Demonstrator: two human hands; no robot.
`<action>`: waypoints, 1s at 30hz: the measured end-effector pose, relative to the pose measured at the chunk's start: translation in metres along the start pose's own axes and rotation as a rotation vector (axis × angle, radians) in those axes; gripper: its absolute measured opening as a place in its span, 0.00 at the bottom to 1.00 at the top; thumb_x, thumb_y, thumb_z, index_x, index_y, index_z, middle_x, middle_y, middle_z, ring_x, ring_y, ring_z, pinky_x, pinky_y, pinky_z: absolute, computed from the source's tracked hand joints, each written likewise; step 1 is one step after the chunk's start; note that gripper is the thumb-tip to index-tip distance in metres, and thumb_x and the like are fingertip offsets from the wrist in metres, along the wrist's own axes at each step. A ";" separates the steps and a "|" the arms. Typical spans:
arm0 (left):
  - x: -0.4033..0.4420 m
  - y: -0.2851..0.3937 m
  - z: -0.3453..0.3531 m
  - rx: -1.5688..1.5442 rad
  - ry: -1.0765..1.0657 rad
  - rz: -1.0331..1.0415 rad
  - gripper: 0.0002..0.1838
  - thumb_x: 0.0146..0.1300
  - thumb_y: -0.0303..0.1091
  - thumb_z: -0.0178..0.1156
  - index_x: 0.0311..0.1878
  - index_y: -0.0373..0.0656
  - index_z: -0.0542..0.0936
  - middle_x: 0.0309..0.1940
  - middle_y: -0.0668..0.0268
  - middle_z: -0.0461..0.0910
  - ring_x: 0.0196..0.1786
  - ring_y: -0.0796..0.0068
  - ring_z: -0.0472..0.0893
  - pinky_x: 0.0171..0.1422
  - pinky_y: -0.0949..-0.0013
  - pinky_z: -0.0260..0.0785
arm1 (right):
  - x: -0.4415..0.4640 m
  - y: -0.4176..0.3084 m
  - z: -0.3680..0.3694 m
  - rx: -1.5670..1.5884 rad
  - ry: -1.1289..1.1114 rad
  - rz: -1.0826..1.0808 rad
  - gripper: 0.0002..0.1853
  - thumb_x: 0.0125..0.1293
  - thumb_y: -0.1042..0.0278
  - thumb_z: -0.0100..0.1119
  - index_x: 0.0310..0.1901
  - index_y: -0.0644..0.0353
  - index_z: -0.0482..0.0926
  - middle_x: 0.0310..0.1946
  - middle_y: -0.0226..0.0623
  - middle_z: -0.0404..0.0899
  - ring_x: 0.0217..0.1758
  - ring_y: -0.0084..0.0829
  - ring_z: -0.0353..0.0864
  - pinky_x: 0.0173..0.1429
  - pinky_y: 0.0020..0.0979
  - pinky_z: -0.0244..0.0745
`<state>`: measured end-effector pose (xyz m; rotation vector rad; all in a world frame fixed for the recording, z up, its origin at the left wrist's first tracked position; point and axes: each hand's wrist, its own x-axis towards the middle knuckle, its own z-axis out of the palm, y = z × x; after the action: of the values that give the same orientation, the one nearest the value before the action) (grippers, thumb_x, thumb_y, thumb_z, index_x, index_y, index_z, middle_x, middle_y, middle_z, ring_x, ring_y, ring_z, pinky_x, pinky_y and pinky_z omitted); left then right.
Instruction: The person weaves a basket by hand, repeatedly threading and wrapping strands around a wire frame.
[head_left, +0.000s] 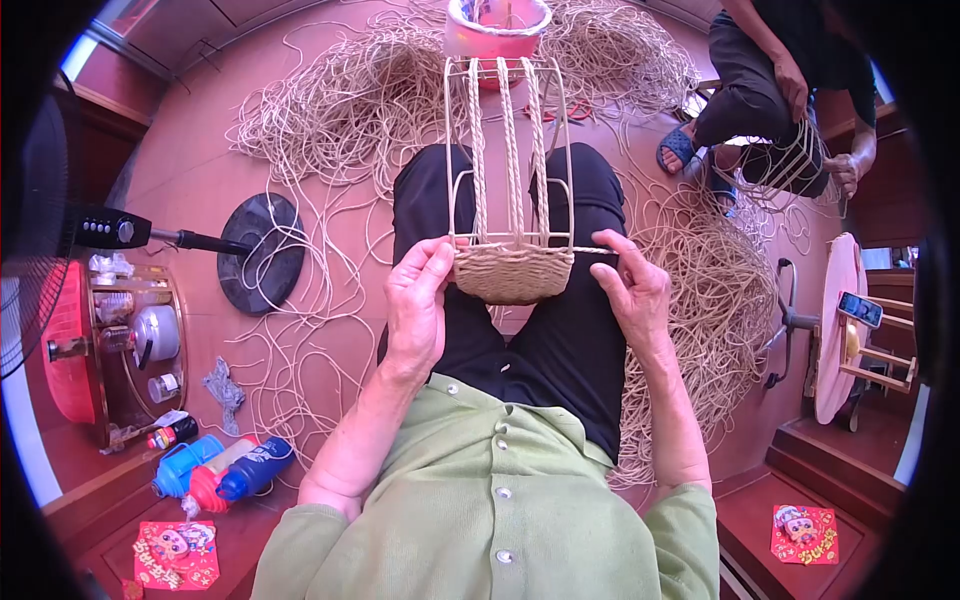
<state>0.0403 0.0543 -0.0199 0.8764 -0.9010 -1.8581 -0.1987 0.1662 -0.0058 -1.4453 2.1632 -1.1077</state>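
Note:
A partly woven basket rests on my lap, its woven end toward me. Its pale frame stretches away over my knees, with twisted rope strands running lengthwise. My left hand pinches the left corner of the basket, where the weave meets the frame. From the right side of the weave a cord leads into my right hand, between thumb and fingers. Whether the right fingertips press tightly together is hard to see.
Loose cord piles cover much of the floor, also around a pink bucket. At left stand a fan base and bottles. Upper right, another person's hand holds a similar frame.

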 end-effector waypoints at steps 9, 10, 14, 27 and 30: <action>0.000 -0.011 0.009 0.176 -0.001 0.148 0.11 0.75 0.33 0.59 0.51 0.36 0.84 0.42 0.71 0.85 0.43 0.87 0.78 0.53 0.78 0.69 | 0.006 0.027 0.025 0.896 0.169 0.338 0.22 0.72 0.59 0.65 0.19 0.47 0.70 0.18 0.09 0.58 0.22 0.08 0.49 0.26 0.22 0.41; 0.002 -0.011 0.009 0.192 -0.002 0.160 0.11 0.75 0.33 0.59 0.51 0.36 0.84 0.42 0.71 0.85 0.44 0.86 0.78 0.53 0.78 0.69 | 0.008 0.031 0.027 0.944 0.183 0.341 0.22 0.72 0.59 0.65 0.19 0.47 0.70 0.18 0.10 0.58 0.22 0.08 0.49 0.26 0.22 0.41; 0.010 -0.004 -0.009 0.310 0.025 0.189 0.12 0.75 0.31 0.58 0.55 0.36 0.82 0.47 0.68 0.83 0.49 0.82 0.79 0.59 0.75 0.69 | 0.020 0.023 0.004 0.872 0.020 0.419 0.18 0.75 0.52 0.60 0.28 0.51 0.77 0.17 0.10 0.58 0.20 0.08 0.50 0.25 0.18 0.43; -0.075 0.017 0.074 0.223 -0.601 -0.024 0.16 0.71 0.23 0.58 0.60 0.35 0.78 0.57 0.57 0.79 0.61 0.67 0.78 0.66 0.67 0.69 | -0.062 -0.075 -0.010 0.365 0.212 -0.394 0.08 0.59 0.72 0.71 0.41 0.58 0.88 0.51 0.40 0.75 0.57 0.37 0.73 0.58 0.36 0.72; -0.073 0.005 0.057 0.085 -0.555 -0.164 0.12 0.73 0.24 0.58 0.56 0.35 0.81 0.45 0.63 0.82 0.49 0.77 0.80 0.54 0.73 0.73 | -0.072 -0.066 0.002 0.708 0.165 -0.220 0.08 0.59 0.75 0.71 0.41 0.59 0.89 0.51 0.38 0.74 0.55 0.32 0.74 0.54 0.32 0.74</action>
<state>0.0215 0.1313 0.0278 0.4938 -1.2798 -2.2713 -0.1233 0.2158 0.0306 -1.2867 1.4582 -1.8782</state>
